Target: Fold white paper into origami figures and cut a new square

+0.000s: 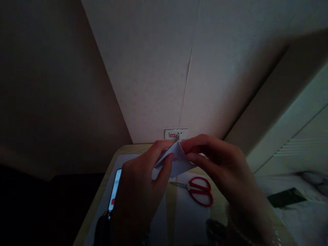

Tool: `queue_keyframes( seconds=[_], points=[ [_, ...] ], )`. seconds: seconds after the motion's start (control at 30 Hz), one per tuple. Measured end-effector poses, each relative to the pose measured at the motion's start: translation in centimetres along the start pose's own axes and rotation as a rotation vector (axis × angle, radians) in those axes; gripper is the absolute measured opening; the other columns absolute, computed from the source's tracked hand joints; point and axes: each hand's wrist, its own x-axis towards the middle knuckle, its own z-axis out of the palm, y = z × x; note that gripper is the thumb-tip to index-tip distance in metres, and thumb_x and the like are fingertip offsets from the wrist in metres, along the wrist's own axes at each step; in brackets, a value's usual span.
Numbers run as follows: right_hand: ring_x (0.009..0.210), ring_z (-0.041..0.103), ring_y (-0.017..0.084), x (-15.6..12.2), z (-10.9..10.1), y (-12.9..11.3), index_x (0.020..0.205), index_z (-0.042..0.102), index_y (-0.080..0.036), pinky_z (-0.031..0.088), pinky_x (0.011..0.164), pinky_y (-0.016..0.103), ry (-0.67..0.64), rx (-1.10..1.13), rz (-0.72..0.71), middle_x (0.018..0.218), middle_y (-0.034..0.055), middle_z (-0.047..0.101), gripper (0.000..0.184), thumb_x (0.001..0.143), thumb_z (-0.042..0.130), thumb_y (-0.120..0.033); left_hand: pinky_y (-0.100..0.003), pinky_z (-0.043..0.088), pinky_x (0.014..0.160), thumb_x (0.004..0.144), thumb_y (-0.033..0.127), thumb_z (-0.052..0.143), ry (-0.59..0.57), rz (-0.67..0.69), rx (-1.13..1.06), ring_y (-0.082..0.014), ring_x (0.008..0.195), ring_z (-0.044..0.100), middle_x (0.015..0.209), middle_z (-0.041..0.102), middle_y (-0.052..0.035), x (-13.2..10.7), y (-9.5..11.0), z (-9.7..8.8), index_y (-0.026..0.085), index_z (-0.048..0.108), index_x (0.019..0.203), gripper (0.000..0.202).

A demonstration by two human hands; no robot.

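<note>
Both hands hold a folded piece of white paper (pixel 176 160) above a small wooden table (pixel 128 149). My left hand (pixel 143 181) pinches the paper's left side between thumb and fingers. On the right side, my right hand (pixel 217 164) has its fingers closed on the paper's top fold. The room is dim.
Red-handled scissors (pixel 198 190) lie on a white sheet (pixel 189 212) on the table under my right hand. A lit phone (pixel 114 191) lies at the table's left. A wall socket (pixel 176 134) sits behind the table. A dark flat object (pixel 286 197) lies on the bed at right.
</note>
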Motion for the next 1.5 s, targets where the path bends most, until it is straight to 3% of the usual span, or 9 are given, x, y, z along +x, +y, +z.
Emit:
queue_keyframes(
  seconds=[0.2,0.37,0.6,0.83,1.0,1.2,1.33,1.5],
  points=[
    [0.069,0.062,0.012,0.0,1.1,0.3,0.083,0.067,-0.021,0.049,0.064,0.025,0.045,-0.069,0.019,0.076,-0.0026,0.069,0.010,0.077,0.070,-0.014,-0.019,0.050,0.062,0.087,0.017,0.058,-0.082,-0.038,-0.010,-0.0126,0.072,0.072,0.085,0.077,0.0064,0.0,0.1,-0.4,0.026,0.066,0.100,0.018],
    [0.064,0.054,0.011,0.2,1.6,0.5,0.079,0.061,-0.021,0.045,0.059,0.025,0.091,-0.076,0.019,0.070,-0.0046,0.061,0.011,0.076,0.070,-0.016,-0.017,0.050,0.059,0.088,0.021,0.057,-0.119,0.005,-0.047,-0.0117,0.072,0.072,0.088,0.077,0.0073,0.1,0.1,-0.8,0.028,0.065,0.104,0.020],
    [0.068,0.054,0.013,0.2,1.4,0.6,0.077,0.061,-0.020,0.043,0.062,0.026,0.064,-0.123,0.051,0.072,-0.0029,0.061,0.013,0.077,0.073,-0.024,-0.018,0.052,0.058,0.090,0.026,0.054,-0.195,-0.072,-0.162,-0.0128,0.073,0.072,0.085,0.077,0.0053,0.4,-0.4,-1.3,0.029,0.067,0.108,0.023],
    [0.067,0.054,0.012,0.1,1.3,0.6,0.078,0.061,-0.020,0.043,0.062,0.026,0.059,-0.127,0.044,0.072,-0.0032,0.060,0.007,0.081,0.067,-0.021,-0.018,0.052,0.059,0.090,0.031,0.054,-0.299,-0.140,-0.259,-0.0133,0.074,0.071,0.093,0.077,0.0032,0.4,-0.3,-1.8,0.028,0.067,0.113,0.026],
    [0.066,0.054,0.012,0.0,1.3,0.1,0.076,0.061,-0.020,0.043,0.060,0.025,0.052,-0.144,0.035,0.070,-0.0031,0.060,0.009,0.080,0.069,-0.021,-0.020,0.055,0.068,0.087,0.030,0.059,-0.282,-0.261,-0.385,-0.0160,0.081,0.072,0.097,0.077,0.0010,0.3,-0.6,-1.7,0.026,0.070,0.108,0.024],
    [0.069,0.056,0.013,0.1,1.2,0.2,0.077,0.061,-0.020,0.044,0.063,0.026,0.034,-0.135,0.022,0.073,-0.0021,0.062,0.008,0.080,0.069,-0.020,-0.020,0.055,0.060,0.084,0.027,0.060,-0.246,-0.322,-0.392,-0.0184,0.080,0.073,0.094,0.077,0.0000,0.5,-0.3,-1.6,0.027,0.072,0.102,0.022],
    [0.071,0.056,0.014,0.1,0.9,0.2,0.077,0.061,-0.021,0.045,0.065,0.027,0.025,-0.183,0.018,0.075,-0.0012,0.062,0.009,0.079,0.070,-0.020,-0.023,0.057,0.065,0.083,0.025,0.061,-0.235,-0.324,-0.426,-0.0187,0.078,0.073,0.092,0.078,-0.0011,0.5,0.1,-1.4,0.025,0.073,0.098,0.019],
    [0.075,0.056,0.015,-0.1,0.6,0.1,0.082,0.060,-0.021,0.046,0.069,0.029,0.008,-0.210,-0.005,0.079,-0.0008,0.060,0.008,0.081,0.069,-0.020,-0.021,0.054,0.062,0.084,0.028,0.061,-0.233,-0.328,-0.372,-0.0172,0.077,0.072,0.091,0.077,0.0003,0.7,0.3,-1.2,0.027,0.073,0.096,0.018]
  ],
)
